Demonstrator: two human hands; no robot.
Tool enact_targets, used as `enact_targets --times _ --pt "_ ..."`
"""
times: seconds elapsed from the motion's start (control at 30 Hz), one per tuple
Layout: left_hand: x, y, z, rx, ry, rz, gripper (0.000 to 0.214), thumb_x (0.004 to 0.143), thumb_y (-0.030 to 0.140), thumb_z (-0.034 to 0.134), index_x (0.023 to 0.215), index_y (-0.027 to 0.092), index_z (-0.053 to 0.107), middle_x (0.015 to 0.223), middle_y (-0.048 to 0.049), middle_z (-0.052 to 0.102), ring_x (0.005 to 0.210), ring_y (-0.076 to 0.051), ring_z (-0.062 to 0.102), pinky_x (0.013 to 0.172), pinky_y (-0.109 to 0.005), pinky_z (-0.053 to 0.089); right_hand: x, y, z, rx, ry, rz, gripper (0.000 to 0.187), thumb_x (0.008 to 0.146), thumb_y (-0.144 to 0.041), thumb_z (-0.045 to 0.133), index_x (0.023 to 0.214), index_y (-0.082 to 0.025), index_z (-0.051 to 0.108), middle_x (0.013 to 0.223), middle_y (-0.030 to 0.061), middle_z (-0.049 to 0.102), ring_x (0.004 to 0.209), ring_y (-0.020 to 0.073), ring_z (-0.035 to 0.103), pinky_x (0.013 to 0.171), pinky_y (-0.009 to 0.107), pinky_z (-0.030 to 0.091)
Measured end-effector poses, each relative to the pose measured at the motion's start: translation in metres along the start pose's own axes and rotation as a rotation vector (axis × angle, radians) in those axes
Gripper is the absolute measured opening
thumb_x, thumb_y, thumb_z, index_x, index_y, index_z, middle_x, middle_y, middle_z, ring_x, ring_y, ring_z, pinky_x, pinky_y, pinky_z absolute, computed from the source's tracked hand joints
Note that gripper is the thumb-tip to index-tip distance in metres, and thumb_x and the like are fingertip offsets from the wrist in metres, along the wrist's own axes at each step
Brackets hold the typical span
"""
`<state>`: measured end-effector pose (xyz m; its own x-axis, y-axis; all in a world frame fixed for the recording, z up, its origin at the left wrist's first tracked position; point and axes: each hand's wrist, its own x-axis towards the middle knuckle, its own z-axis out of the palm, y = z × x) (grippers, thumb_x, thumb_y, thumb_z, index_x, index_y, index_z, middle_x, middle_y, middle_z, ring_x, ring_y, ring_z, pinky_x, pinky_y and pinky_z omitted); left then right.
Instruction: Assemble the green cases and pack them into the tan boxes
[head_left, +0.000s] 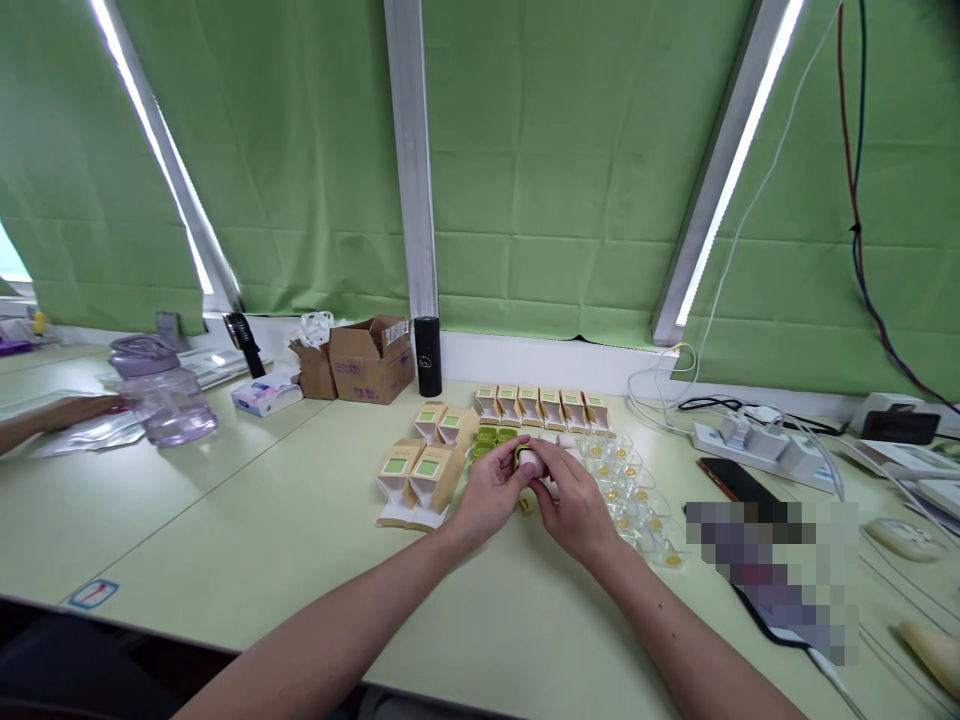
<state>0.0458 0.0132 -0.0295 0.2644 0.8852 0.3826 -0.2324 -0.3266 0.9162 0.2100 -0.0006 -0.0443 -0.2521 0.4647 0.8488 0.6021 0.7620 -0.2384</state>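
Observation:
Near the middle of the table, my left hand (489, 492) and my right hand (576, 500) meet around a small pale, rounded piece (531, 460) with a dark olive edge on its left side. Fingers of both hands are closed on it, and its exact kind is partly hidden. Behind my left hand stand several olive-green small parts (489, 438). Another pale piece (566, 440) shows just beyond my right hand. Clear plastic pieces with gold dots (642, 497) spread out right of my right hand. A small olive-yellow bit (525, 506) lies below the fingers.
Folded card boxes (420, 475) stand left of my hands, with a row of more card boxes (541, 407) behind. A black tumbler (427, 357), cardboard box (371, 360) and large water bottle (163, 390) are farther left, near another person's hand (79, 410). A phone (739, 482) and power strip (765, 455) lie right.

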Motion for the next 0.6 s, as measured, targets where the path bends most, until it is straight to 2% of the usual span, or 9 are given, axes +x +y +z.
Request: enact_targets --times 0.1,0.23,0.3,0.37,0.43,0.5,0.6 --pt "0.0 0.0 0.0 -0.057 0.006 -0.034 0.075 0.083 0.056 0.083 0.142 0.014 0.061 0.128 -0.0184 0.073 0.119 -0.03 0.071 0.101 -0.041 0.06 0.0 -0.001 -0.001 0.059 -0.008 0.065 0.062 0.099 -0.017 0.056 0.158 -0.024 0.041 0.138 0.0161 0.068 0.117 0.0302 0.07 0.095 0.049 0.064" --pt "0.001 0.002 0.001 -0.084 0.006 -0.055 0.082 0.081 0.061 0.083 0.143 0.014 0.059 0.123 -0.0166 0.074 0.116 -0.029 0.072 0.098 -0.038 0.061 0.0 -0.002 0.0 0.11 0.015 0.144 0.052 0.099 -0.019 0.054 0.15 -0.024 0.048 0.135 0.0141 0.068 0.101 0.0263 0.072 0.091 0.047 0.063" --pt "0.001 0.005 0.001 -0.068 0.008 -0.06 0.083 0.081 0.063 0.082 0.143 0.015 0.058 0.116 -0.014 0.075 0.108 -0.026 0.073 0.091 -0.035 0.062 0.0 -0.002 0.0 0.139 0.012 0.193 0.047 0.098 -0.022 0.056 0.145 -0.024 0.052 0.13 0.0132 0.07 0.091 0.024 0.071 0.087 0.045 0.063" --pt "0.0 0.009 0.0 -0.033 0.012 -0.066 0.081 0.083 0.064 0.08 0.144 0.016 0.057 0.109 -0.0115 0.076 0.096 -0.023 0.074 0.077 -0.03 0.062 0.0 -0.003 -0.001 0.19 0.016 0.248 0.044 0.098 -0.024 0.058 0.141 -0.024 0.054 0.126 0.013 0.071 0.083 0.0221 0.069 0.081 0.042 0.063" --pt "-0.001 0.012 -0.001 0.028 0.034 -0.059 0.074 0.087 0.064 0.075 0.141 0.016 0.058 0.101 -0.0095 0.076 0.081 -0.019 0.072 0.061 -0.024 0.056 0.001 -0.004 -0.001 0.272 0.031 0.315 0.043 0.097 -0.027 0.061 0.139 -0.024 0.054 0.125 0.013 0.072 0.078 0.0204 0.069 0.075 0.039 0.061" --pt "-0.002 0.014 -0.003 0.099 0.082 -0.026 0.064 0.093 0.062 0.069 0.136 0.016 0.06 0.097 -0.0083 0.075 0.072 -0.016 0.069 0.054 -0.021 0.049 0.003 -0.003 0.0 0.369 0.054 0.4 0.043 0.097 -0.031 0.064 0.138 -0.024 0.054 0.121 0.0121 0.073 0.076 0.0192 0.068 0.072 0.037 0.06" --pt "-0.001 0.015 -0.008 0.222 0.142 0.062 0.047 0.1 0.05 0.063 0.134 0.018 0.061 0.105 -0.0096 0.075 0.087 -0.018 0.071 0.065 -0.024 0.054 0.006 -0.003 0.0 0.534 0.085 0.52 0.043 0.096 -0.039 0.068 0.135 -0.024 0.056 0.109 0.009 0.075 0.076 0.0186 0.066 0.069 0.033 0.057"
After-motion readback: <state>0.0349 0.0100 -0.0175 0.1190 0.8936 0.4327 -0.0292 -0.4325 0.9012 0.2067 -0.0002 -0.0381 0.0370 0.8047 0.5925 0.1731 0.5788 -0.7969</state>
